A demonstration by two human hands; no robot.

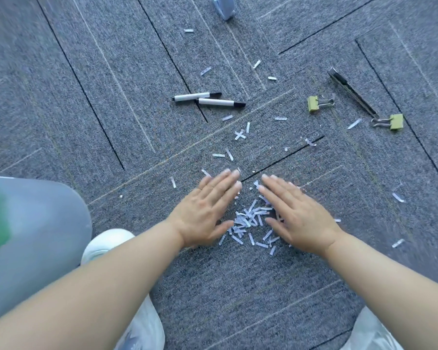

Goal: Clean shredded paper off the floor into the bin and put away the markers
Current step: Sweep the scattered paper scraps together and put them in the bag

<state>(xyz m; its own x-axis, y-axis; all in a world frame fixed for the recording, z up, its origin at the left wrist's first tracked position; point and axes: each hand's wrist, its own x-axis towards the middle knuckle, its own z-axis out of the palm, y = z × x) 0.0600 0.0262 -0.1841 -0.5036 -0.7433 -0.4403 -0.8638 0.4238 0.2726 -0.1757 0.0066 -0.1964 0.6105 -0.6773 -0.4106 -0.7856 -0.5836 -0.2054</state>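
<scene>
Grey bin (36, 223) at far left. Two markers (220, 102) on carpet (111, 109) beyond the hands, side by side, long axes left–right, black caps rightward. Left hand (208, 210) flat, fingers straight, holding nothing. Shredded paper (248, 223) heaped between it and right hand (297, 215), likewise flat. Binder clips (313, 104) and utility knife (352, 94) far right.

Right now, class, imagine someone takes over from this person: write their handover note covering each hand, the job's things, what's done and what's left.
Left hand: open, palm down, left of the pile of white shredded paper strips.
Right hand: open, palm down, right of the pile.
Two white-barrelled, black-capped markers lie beyond it, untouched.
Done: some shreds gathered between the hands.
Left: collect stray shreds, bin everything, put markers away. Pale grey rounded object at lower left may be the bin.
</scene>
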